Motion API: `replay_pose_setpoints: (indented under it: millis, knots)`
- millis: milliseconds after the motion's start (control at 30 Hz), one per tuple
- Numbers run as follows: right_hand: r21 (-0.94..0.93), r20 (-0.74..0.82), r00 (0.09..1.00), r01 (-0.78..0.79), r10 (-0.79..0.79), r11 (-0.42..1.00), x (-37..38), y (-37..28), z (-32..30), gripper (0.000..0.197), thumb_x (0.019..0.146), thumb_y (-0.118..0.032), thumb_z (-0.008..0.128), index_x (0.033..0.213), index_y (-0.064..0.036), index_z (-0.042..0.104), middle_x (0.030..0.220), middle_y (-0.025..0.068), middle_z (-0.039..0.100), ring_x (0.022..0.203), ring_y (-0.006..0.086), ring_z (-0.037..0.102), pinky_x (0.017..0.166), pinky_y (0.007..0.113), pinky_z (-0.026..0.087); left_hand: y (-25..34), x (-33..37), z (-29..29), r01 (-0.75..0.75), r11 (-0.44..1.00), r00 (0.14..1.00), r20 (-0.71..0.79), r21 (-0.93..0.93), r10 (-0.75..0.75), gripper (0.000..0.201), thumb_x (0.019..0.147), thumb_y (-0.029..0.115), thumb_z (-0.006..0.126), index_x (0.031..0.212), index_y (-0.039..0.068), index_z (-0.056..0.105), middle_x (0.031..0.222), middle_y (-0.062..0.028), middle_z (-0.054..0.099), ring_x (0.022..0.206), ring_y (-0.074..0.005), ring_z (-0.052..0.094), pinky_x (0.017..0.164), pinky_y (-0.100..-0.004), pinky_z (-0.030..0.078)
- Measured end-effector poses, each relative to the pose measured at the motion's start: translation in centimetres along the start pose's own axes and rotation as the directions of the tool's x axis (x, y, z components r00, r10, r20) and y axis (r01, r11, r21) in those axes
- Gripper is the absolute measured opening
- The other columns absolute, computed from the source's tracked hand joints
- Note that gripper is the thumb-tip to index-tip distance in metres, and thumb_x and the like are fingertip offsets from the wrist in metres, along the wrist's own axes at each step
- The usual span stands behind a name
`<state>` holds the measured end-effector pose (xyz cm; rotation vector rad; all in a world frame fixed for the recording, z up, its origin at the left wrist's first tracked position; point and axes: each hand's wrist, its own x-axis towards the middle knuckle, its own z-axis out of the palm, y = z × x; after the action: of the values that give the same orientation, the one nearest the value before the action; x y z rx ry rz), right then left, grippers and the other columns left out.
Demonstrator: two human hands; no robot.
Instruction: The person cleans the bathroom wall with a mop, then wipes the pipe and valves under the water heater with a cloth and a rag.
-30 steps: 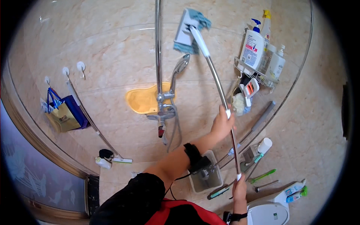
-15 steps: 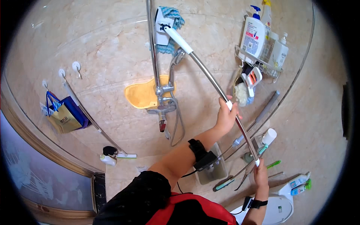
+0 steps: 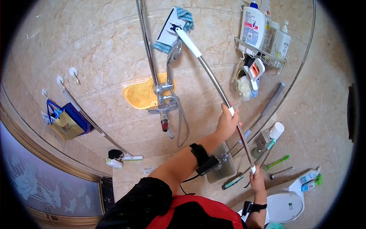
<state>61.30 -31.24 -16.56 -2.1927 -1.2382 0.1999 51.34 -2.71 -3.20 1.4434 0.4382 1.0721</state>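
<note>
A flat mop with a steel pole (image 3: 214, 78) runs from the lower right up to the tiled wall. My left hand (image 3: 227, 125) is wrapped round the pole near its middle joint, and my right hand (image 3: 258, 180) grips its lower end. At the top, the white mop head (image 3: 167, 36) with its blue-and-white striped pad (image 3: 184, 14) is tilted on the wall, right of the vertical shower pipe (image 3: 145, 42). Just below it is the chrome hand shower (image 3: 174, 53). A yellow ribbed mat (image 3: 139, 95) hangs behind the shower mixer (image 3: 164, 110).
A wire shelf (image 3: 263, 53) with pump bottles is at the upper right. Bags (image 3: 68, 124) hang at left above a squeegee (image 3: 131, 157). Below my arms are a grey bin (image 3: 223, 171), a broom (image 3: 232, 182) and a white toilet (image 3: 284, 206). A glass door (image 3: 57, 183) stands lower left.
The mop head has shifted right, away from the shower pipe, and turned to a slant. Both hands keep their hold on the pole. The whole view has shifted slightly.
</note>
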Motion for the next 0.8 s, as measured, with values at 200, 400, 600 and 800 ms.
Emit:
replay_pose_setpoints:
  millis: [200,400,600,800]
  knots:
    - [0.025,0.025,0.996,-0.082,0.081,0.996,-2.5,-0.7,2.0,0.032,0.085,-0.006,0.052,0.114,-0.009,0.039,0.08,0.0265,0.057,0.078,0.0469,0.057,0.064,0.05,0.044,-1.7,-1.3,-0.2,0.016,1.0,0.999,0.036,-0.014,-0.015,0.034,0.091,0.012,0.049,0.116,0.001,0.029,0.072,-0.0104,0.055,0.054,-0.0209,0.061,0.05,-0.0337,0.049]
    - [0.04,0.09,0.991,-0.098,0.094,0.994,-7.2,0.0,7.0,0.034,0.084,-0.009,0.055,0.113,-0.0074,0.037,0.08,0.0272,0.058,0.077,0.0475,0.057,0.063,0.052,0.045,-7.1,-4.8,-2.5,0.105,0.994,0.99,0.093,0.019,-0.106,0.034,0.09,0.012,0.051,0.115,0.002,0.031,0.074,-0.0101,0.055,0.054,-0.0189,0.061,0.051,-0.0328,0.049]
    - [-0.027,0.26,0.892,-0.375,0.368,0.927,-13.3,0.7,10.8,0.038,0.083,-0.013,0.057,0.113,-0.0065,0.037,0.082,0.0276,0.06,0.078,0.0488,0.058,0.067,0.054,0.046,-11.6,-10.2,-2.8,0.32,0.947,0.933,0.169,0.016,-0.318,0.034,0.09,0.008,0.052,0.115,0.002,0.03,0.076,-0.0076,0.05,0.056,-0.0156,0.057,0.049,-0.0306,0.051]
    - [-0.033,0.322,0.815,-0.498,0.481,0.866,-15.7,-1.1,11.4,0.04,0.083,-0.016,0.057,0.114,-0.0083,0.034,0.085,0.0292,0.061,0.083,0.0479,0.059,0.07,0.054,0.047,-13.5,-11.5,-2.2,0.302,0.939,0.936,0.135,0.167,-0.325,0.033,0.089,0.016,0.053,0.11,0.0,0.034,0.075,-0.0147,0.059,0.056,-0.0235,0.064,0.048,-0.0372,0.048]
